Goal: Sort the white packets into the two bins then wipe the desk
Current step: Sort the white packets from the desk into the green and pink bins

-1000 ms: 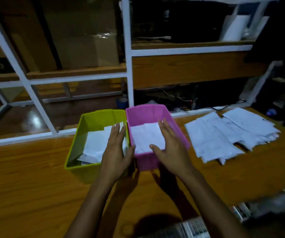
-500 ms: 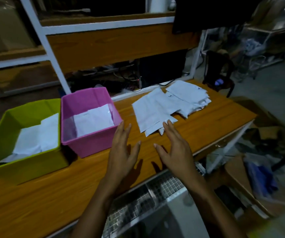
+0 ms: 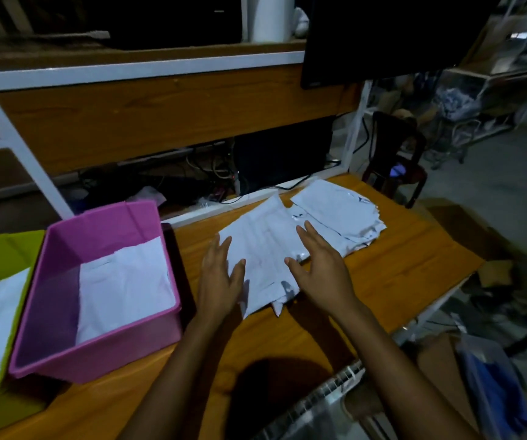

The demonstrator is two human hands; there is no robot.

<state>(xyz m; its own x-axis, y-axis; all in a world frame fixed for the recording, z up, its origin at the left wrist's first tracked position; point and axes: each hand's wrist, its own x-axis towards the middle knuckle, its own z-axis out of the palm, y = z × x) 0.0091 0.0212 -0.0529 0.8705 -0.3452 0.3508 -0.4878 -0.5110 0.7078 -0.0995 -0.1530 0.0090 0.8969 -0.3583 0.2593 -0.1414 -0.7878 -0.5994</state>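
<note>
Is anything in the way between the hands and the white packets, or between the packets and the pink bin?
Nothing visible. The left hand and right hand are open right at the pile of white packets, and only bare desk lies between it and the pink bin.

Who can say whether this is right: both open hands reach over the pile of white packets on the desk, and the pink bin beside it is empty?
One slip: the head view shows the pink bin holds a white packet. The left hand and right hand, both open, do reach over the pile on the desk.
</note>
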